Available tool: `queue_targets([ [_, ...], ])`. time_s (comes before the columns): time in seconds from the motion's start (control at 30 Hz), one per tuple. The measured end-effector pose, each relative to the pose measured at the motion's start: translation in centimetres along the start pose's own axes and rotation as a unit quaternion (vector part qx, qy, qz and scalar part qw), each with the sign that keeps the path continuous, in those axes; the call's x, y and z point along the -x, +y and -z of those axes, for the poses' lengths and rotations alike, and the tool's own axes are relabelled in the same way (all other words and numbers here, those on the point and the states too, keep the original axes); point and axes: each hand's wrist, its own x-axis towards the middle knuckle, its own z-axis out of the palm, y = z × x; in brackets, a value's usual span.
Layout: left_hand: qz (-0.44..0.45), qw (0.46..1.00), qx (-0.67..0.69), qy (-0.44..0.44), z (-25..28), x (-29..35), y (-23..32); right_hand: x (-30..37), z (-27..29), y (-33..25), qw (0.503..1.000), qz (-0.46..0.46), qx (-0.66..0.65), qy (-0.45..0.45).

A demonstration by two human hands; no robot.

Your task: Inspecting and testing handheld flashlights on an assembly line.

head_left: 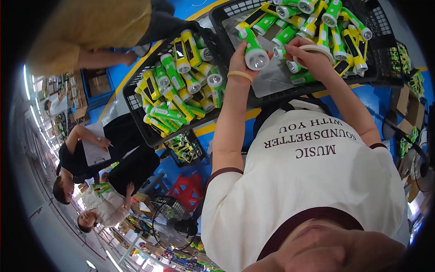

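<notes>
My left hand is closed around a green flashlight, its clear lens and white rim tilted toward me. A beige band circles that wrist. Close by on the right, my right hand has its fingers curled, with a narrow white roll of tape looped about them. The fingertips are near the white head of another flashlight; I cannot tell whether they touch it. Both hands are over a black plastic crate, where several green and yellow flashlights lie heaped at the far and right sides.
A second black crate, heaped with flashlights, stands at the left. Beyond it are a person in a yellow-brown top, a person holding a clipboard and another in white. A red stool and a fan stand lower left.
</notes>
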Motion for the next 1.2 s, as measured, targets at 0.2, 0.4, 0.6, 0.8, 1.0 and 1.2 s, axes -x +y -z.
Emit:
queue_targets([
  [0.2,-0.22,0.957,-0.181,-0.05,-0.3,4.4,-1.3,-0.9,-4.0,-1.8,0.989,0.046,0.034,-0.135],
  [0.4,-0.272,0.933,-0.196,-0.131,-0.3,6.5,-0.9,-1.1,-6.1,-1.7,0.988,0.032,0.056,-0.14],
  [0.6,-0.329,0.86,-0.344,-0.183,1.4,6.5,-0.2,-0.7,-6.6,-2.7,0.98,0.07,0.16,-0.099],
  [0.8,-0.175,0.942,-0.135,-0.25,0.8,7.0,0.1,-1.7,-5.1,-1.4,0.991,0.052,0.027,-0.12],
  [1.0,-0.159,0.955,-0.235,-0.09,1.8,6.3,-0.6,-2.1,-4.2,0.0,0.978,0.067,0.134,-0.145],
  [1.2,-0.236,0.966,-0.059,0.085,3.6,4.0,3.5,-3.4,-3.3,2.6,0.997,0.072,0.027,0.017],
])
